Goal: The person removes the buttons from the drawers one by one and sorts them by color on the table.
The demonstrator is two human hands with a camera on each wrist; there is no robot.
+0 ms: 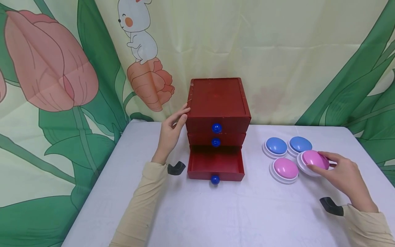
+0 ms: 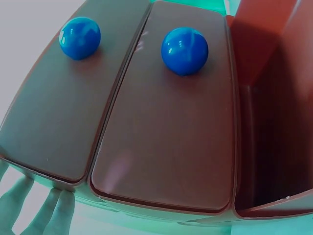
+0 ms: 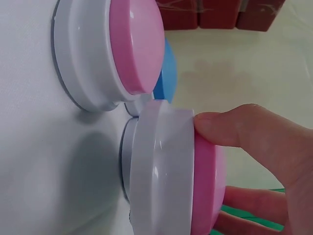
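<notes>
A small red drawer cabinet (image 1: 217, 97) with blue round knobs stands at the back of the table; its bottom drawer (image 1: 216, 163) is pulled out and the upper two are closed. My left hand (image 1: 171, 132) touches the cabinet's left side with extended fingers, their tips showing at the lower left of the left wrist view. With thumb and fingers, my right hand (image 1: 347, 175) grips a pink dome push button (image 3: 208, 181) by its edge, tilted and seemingly raised above the table. Beside it sit another pink button (image 1: 285, 168) and two blue ones (image 1: 276, 146) (image 1: 300, 144).
The table has a white cover (image 1: 247, 212). Behind it hangs a curtain (image 1: 277, 68) printed with a rabbit, a carrot and leaves. A black strap piece (image 1: 176, 168) sticks out at the left wrist, another (image 1: 331, 206) at the right.
</notes>
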